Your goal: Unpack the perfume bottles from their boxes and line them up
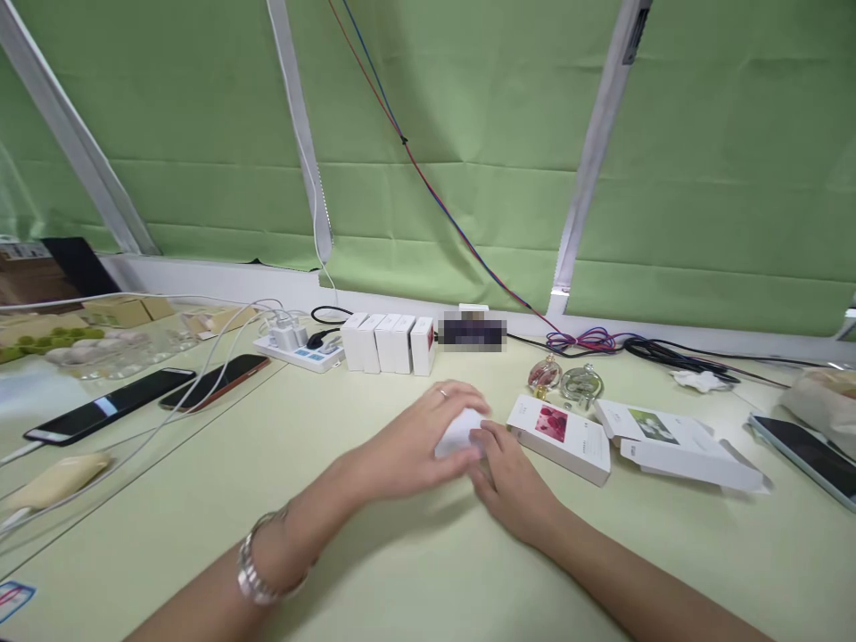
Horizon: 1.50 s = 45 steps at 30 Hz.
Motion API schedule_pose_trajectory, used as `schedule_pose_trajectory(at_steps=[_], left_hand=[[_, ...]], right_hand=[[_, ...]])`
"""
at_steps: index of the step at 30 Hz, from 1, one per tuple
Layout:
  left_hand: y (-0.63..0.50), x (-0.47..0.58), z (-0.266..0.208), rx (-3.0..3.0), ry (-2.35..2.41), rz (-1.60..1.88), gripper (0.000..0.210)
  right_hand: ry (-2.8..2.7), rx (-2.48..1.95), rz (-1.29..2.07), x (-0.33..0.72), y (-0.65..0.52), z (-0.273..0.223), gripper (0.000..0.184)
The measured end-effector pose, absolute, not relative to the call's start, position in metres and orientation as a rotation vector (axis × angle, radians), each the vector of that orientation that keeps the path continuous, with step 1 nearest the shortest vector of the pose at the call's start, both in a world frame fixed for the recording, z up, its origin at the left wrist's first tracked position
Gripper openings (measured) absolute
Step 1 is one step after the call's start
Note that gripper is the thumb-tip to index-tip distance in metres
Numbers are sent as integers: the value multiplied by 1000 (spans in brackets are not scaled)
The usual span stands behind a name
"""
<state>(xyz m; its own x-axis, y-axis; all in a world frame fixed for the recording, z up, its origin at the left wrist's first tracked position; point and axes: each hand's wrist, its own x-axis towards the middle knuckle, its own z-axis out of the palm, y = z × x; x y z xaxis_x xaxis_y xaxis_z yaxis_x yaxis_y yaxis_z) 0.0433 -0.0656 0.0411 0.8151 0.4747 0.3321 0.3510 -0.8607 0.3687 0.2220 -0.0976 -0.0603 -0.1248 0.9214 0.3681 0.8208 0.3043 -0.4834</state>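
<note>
In the middle of the table a small white box [461, 433] is between my two hands, largely covered by them and slightly blurred. My left hand [428, 439], with a ring and a silver wristwatch, is closed around it from the left, fingers over the top and thumb on the near side. The fingers of my right hand [514, 490] are curled against the right end of the box. Just right of my hands lie a white carton with a red picture [553, 423] and an opened carton with a green picture [654, 426]. Behind them are a reddish glass bottle [545, 375] and a greenish glass bottle [582, 384].
Several white boxes [388, 344] stand in a row at the back, beside a power strip [299, 349]. Phones [111, 406] and white cables lie left. Another phone [806, 456] lies far right, near coiled black cable [675, 354]. Green blinds hang behind.
</note>
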Motion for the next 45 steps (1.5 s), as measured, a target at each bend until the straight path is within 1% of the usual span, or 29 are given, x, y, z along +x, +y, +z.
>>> schedule_pose_trajectory(at_steps=[1,2,3,5,10,13,15,17,19,22,25,30,34,39,43,45], left_hand=[[-48,43,30,2724,808,481,64],[-33,42,19,2720,959,327,85],[-21,40,8,2704,1050,207,95],[-8,34,-8,2693,1115,100,102],[-10,27,-12,2692,1028,79,101],[-12,27,-10,2678,974,126,97],[-12,28,-10,2657,944,173,94],[-11,29,-12,2638,912,221,91],[-11,29,-13,2637,863,263,89],[-12,30,-14,2663,763,295,87],[-13,31,-15,2687,723,297,86],[-13,29,-12,2691,713,230,85],[-12,27,-11,2674,700,174,91],[-14,27,-11,2642,676,142,89],[-12,18,-4,2581,829,159,106],[-7,10,0,2503,940,212,106]], right_hand=[[-1985,-1547,237,222,-98,-59,41],[-1991,-1553,272,222,-97,-58,42],[-1988,-1555,313,222,-97,-56,43],[-1968,-1530,376,223,-96,-54,44],[-1932,-1414,481,228,-93,-50,39],[-1895,-1431,499,229,-94,-48,35],[-1875,-1416,519,230,-95,-47,36],[-1849,-1374,574,230,-95,-48,42],[-1827,-1341,626,231,-95,-49,51],[-1840,-1329,618,231,-94,-51,63],[-1862,-1343,636,233,-93,-53,68],[-1849,-1347,772,236,-92,-50,76],[-1869,-1323,787,237,-92,-47,71],[-1934,-1316,697,238,-94,-47,67],[-1860,-1408,684,236,-93,-50,65],[-1795,-1473,651,234,-91,-51,62]])
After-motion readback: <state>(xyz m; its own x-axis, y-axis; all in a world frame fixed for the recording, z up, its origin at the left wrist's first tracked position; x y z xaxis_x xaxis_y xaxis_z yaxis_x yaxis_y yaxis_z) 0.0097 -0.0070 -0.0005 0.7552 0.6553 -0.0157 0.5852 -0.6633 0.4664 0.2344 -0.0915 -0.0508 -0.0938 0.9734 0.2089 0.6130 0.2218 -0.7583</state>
